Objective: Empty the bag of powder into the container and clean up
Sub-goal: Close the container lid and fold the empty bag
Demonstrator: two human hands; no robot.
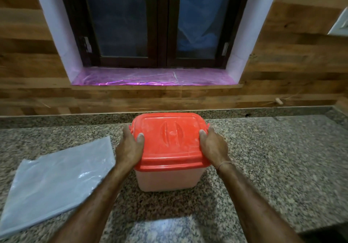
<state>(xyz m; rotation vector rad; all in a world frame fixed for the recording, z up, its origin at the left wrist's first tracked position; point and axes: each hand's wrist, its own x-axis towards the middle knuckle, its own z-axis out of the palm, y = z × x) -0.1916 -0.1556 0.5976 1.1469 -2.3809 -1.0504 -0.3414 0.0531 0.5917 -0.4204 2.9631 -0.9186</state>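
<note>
A translucent plastic container (167,179) filled with pale powder stands on the granite counter (273,158), closed by a red lid (169,141) dusted with white powder. My left hand (130,146) grips the lid's left side, thumb on top. On the right side sits my right hand (213,145), gripping the same way. A flat, empty-looking clear plastic bag (54,182) lies on the counter to the left, apart from the container.
A wood-panelled wall (291,69) rises behind the counter, with a dark window (156,22) and a purple foil-covered sill (150,78). A white switch plate (339,22) is at the far right. The counter's right edge drops off near the lower right corner.
</note>
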